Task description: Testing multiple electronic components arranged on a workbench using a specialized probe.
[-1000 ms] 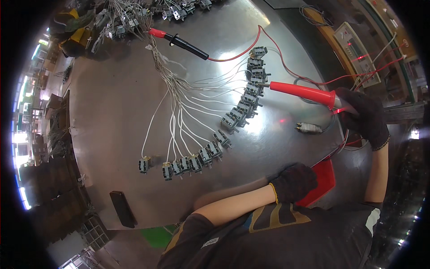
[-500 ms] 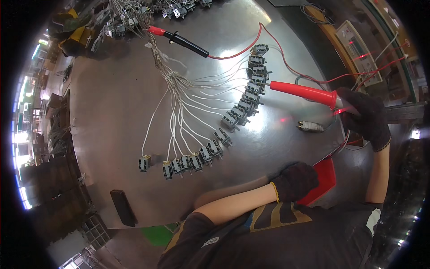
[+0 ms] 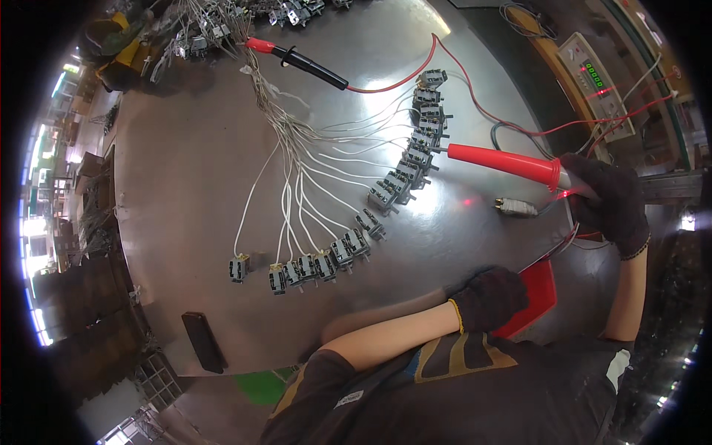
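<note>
My right hand [image 3: 610,199], in a dark knitted glove, grips a red test probe [image 3: 504,163]. The probe's thin metal tip meets a small grey switch [image 3: 419,153] in a curved row of similar switches. White wires [image 3: 293,148] fan out from a bundle to these switches. At the bundle's upper end, a red and black clip lead [image 3: 308,67] is attached, its red cable running right. My left hand [image 3: 489,299], also gloved, rests curled at the near table edge beside a red bin [image 3: 540,293]. No object shows in it, though its fingers are hard to make out.
A tester [image 3: 595,85] with a lit green display stands at the right. A white plug-like connector [image 3: 515,208] lies near the probe. Toward the near left lies a dark phone-like slab [image 3: 202,343]. More switches and wires [image 3: 200,37] are heaped at the far left.
The probe tip has shifted slightly nearer along the row of switches, moving with my right hand. Green digits now show on the tester's display. My left hand stays put.
</note>
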Motion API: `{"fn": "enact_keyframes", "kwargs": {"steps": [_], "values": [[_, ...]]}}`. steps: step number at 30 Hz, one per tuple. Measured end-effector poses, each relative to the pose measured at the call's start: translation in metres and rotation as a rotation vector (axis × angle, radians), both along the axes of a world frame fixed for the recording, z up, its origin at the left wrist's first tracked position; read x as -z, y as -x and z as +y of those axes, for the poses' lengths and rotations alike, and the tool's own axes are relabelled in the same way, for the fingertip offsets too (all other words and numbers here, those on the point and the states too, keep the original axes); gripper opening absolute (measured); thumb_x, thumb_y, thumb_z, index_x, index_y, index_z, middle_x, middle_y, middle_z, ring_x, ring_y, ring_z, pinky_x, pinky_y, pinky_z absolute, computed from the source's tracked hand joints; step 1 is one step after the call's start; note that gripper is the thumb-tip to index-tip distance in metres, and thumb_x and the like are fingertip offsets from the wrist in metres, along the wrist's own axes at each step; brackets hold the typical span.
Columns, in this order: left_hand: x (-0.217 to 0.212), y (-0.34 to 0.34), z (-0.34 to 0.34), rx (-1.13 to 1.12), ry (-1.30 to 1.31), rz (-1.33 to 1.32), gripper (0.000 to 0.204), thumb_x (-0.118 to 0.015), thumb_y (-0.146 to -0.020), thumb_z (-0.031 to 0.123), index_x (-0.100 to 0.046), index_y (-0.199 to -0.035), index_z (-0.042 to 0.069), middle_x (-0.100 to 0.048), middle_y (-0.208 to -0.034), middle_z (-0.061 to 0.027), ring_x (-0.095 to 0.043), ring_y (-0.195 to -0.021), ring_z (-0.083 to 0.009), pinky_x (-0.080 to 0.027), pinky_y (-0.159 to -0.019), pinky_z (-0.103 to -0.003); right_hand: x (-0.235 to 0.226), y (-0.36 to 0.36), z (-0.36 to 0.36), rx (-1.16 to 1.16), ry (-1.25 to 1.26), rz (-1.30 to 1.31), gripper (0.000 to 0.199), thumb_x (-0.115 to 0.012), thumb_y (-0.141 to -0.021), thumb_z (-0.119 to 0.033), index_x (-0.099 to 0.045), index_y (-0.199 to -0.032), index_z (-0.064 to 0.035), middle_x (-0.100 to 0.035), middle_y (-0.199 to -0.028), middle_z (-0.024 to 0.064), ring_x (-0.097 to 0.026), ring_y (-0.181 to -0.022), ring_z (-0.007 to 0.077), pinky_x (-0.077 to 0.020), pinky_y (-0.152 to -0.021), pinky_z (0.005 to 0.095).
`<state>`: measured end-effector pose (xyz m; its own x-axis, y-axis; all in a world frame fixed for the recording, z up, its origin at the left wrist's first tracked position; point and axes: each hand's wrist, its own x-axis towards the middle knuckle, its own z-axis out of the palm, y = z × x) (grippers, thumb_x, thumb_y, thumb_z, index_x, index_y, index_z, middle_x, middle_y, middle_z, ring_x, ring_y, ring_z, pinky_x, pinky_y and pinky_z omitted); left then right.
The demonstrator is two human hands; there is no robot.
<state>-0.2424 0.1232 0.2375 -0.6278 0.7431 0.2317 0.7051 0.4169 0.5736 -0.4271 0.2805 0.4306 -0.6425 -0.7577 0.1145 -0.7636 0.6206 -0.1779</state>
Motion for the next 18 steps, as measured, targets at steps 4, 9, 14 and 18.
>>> {"fn": "enact_keyframes", "kwargs": {"steps": [4,9,14,18], "values": [[0.0033,-0.002,0.0047,-0.016,-0.035,0.028,0.018,-0.071,-0.079,0.023,-0.07,-0.095,0.014,-0.068,-0.101,-0.0056,-0.07,-0.101,-0.0281,-0.058,-0.084,-0.045,-0.0039,-0.0028,-0.0021,0.009,-0.018,0.006,0.063,-0.079,-0.07,-0.011,-0.07,-0.133,-0.0128,-0.077,-0.108,0.0161,-0.076,-0.086,0.0374,-0.0601,-0.073,0.0428],[-0.0009,-0.0022,-0.0005,-0.021,-0.019,0.087,0.017,-0.068,-0.079,0.023,-0.068,-0.093,0.014,-0.067,-0.098,-0.0066,-0.07,-0.097,-0.0279,-0.058,-0.079,-0.045,-0.0021,-0.0019,-0.0028,-0.006,0.001,-0.015,0.063,-0.079,-0.07,-0.01,-0.07,-0.133,-0.013,-0.077,-0.107,0.0153,-0.076,-0.086,0.0369,-0.0599,-0.072,0.0426],[0.0012,-0.0006,-0.0018,-0.038,-0.096,0.163,0.016,-0.066,-0.077,0.023,-0.066,-0.09,0.012,-0.065,-0.094,-0.0077,-0.07,-0.091,-0.0302,-0.058,-0.07,-0.047,-0.0041,-0.0041,-0.0039,-0.007,-0.05,0.045,0.064,-0.079,-0.069,-0.01,-0.07,-0.133,-0.0131,-0.077,-0.107,0.0154,-0.076,-0.086,0.037,-0.0601,-0.072,0.0437],[0.0036,-0.0018,-0.0017,-0.044,-0.15,0.136,0.017,-0.067,-0.077,0.022,-0.066,-0.091,0.012,-0.064,-0.094,-0.0077,-0.069,-0.092,-0.0312,-0.058,-0.069,-0.048,-0.0023,-0.0031,-0.0045,-0.027,-0.036,0.061,0.063,-0.079,-0.069,-0.01,-0.07,-0.132,-0.0128,-0.077,-0.107,0.0155,-0.076,-0.086,0.037,-0.0601,-0.073,0.0438]]}}
